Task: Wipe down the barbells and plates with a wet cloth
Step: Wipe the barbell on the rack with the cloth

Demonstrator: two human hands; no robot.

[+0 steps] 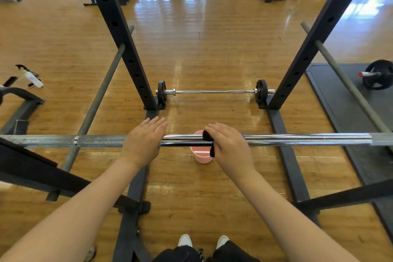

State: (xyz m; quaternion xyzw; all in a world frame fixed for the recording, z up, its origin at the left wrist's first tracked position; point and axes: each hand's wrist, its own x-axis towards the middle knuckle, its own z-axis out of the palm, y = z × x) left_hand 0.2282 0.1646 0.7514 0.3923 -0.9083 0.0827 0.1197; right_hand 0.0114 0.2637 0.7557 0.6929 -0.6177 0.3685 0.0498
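Note:
A long chrome barbell [297, 139] lies across the rack at waist height, right in front of me. My left hand [144, 140] rests flat on top of it, fingers straight. My right hand [228, 144] lies over the bar a little to the right and presses a dark cloth [209, 140] against it; the cloth wraps the bar and hangs below. A second barbell [214, 92] with a small black plate [161, 90] at each end lies on the floor between the far uprights.
A pink bucket [201, 156] stands on the floor under the bar. Black rack uprights [119, 34] and base rails flank me. A spray bottle [32, 77] lies at far left. Another loaded bar [376, 74] sits on the dark mat at right.

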